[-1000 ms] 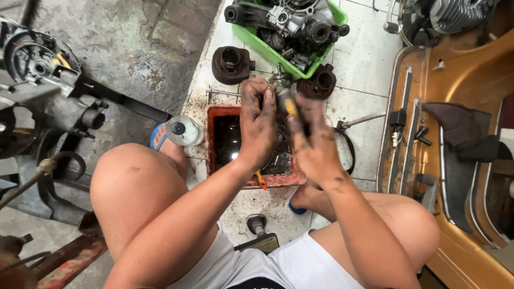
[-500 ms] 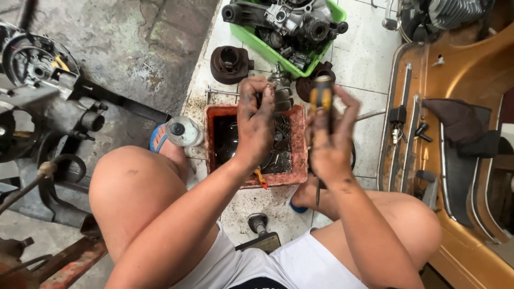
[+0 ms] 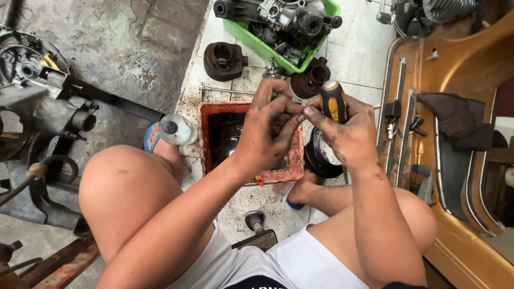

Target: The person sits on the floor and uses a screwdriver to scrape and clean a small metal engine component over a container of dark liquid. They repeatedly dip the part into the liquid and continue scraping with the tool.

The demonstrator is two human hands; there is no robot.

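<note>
Fingers (image 3: pixel 326 124) of right hand (image 3: pixel 348 136) closed around yellow-black screwdriver (image 3: pixel 333 100); left hand (image 3: pixel 265 134) pinched on small part, unclear; red tray (image 3: pixel 206 136) below fingers.

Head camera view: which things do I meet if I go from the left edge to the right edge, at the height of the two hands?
Grey engine casing → clear bottle → red tray → left hand → yellow-and-black screwdriver handle in the right hand → brown scooter body panel.

Stained concrete (image 3: pixel 123 48), grimy white tiles (image 3: pixel 356 59)
</note>
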